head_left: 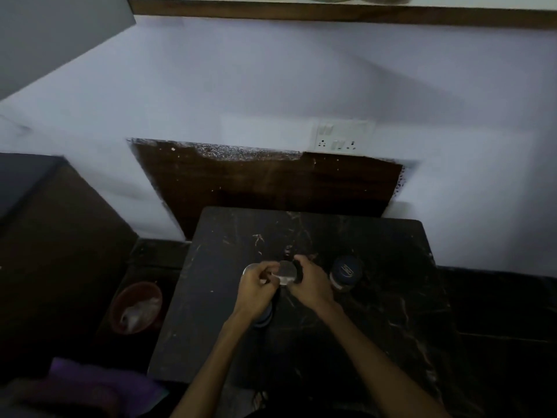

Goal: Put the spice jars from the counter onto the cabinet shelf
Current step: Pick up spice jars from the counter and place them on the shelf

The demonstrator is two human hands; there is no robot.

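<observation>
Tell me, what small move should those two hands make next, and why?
Probably lift. Both the left hand and right hand grip silver-lidded jars on the dark counter, while the shelf sits high above. The blue-lidded jar stands beside them, untouched.

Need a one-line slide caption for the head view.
Both hands, left and right, grip silver-lidded jars on the dark counter; a blue-lidded jar waits beside them, below the shelf.

Black table (376, 312) with pale marble veining; dark-blue lid on jar (346, 271) near its right edge; silver lid (285, 273); reddish-brown bowl (135, 307); purple cloth (99, 384); white wall (271, 86); brown shelf (331, 12) edge.
</observation>
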